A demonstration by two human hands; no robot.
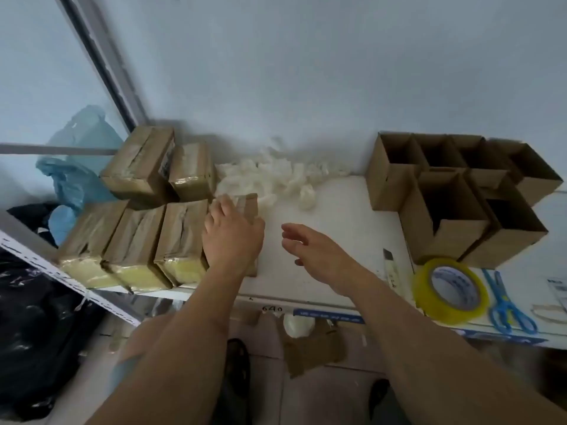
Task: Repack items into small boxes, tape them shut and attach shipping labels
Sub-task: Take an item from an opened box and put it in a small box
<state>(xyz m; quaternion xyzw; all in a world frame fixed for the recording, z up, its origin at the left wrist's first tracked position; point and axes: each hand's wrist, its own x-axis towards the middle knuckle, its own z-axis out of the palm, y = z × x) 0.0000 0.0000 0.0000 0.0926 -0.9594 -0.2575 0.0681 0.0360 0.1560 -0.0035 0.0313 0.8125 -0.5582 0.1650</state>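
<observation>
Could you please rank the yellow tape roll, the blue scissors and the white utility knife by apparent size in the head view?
1. Yellow roll of clear tape, largest.
2. Blue-handled scissors, nearly as long but slimmer.
3. White utility knife, smallest; the right hand may hide part.

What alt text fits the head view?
A person's left hand rests on a taped box at the end of a row of sealed boxes; the right hand hovers open beside it. Open empty boxes, a tape roll and scissors sit right.
</observation>
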